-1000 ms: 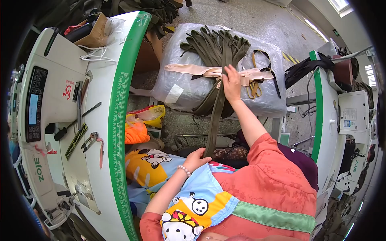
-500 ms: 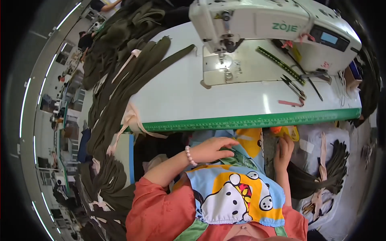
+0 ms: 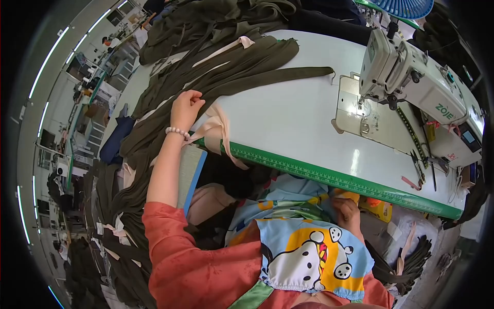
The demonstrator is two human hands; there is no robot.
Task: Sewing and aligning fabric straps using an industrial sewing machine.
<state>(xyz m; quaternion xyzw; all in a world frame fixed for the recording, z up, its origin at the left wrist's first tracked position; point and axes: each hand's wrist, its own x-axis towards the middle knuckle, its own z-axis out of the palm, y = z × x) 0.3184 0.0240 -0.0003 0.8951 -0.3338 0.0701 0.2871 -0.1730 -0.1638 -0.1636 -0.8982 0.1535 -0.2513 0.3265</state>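
Observation:
My left hand (image 3: 187, 109), with a beaded bracelet at the wrist, lies over the long dark olive fabric strips (image 3: 242, 72) at the table's left. Its fingers are curled, thumb against fingers; whatever may be between them is hidden. A peach cloth strip (image 3: 220, 123) hangs over the table edge beside that wrist. My right hand (image 3: 348, 212) is low, just below the table's front edge, beside an orange patch of cloth (image 3: 346, 194) and the patterned apron (image 3: 293, 257) on my lap. Its fingers are bent in, and what they hold, if anything, cannot be made out.
A white sewing machine (image 3: 411, 77) stands at the right of the white table (image 3: 288, 113), with thread snips (image 3: 418, 167) near it. A green measuring tape (image 3: 309, 177) runs along the front edge. Bundled olive strips (image 3: 411, 262) lie at lower right, more fabric (image 3: 206, 26) at the back.
My left hand has swung from above my lap up and left onto the olive strips. The right hand's fingers have curled in. The view has turned left, so the machine sits farther right.

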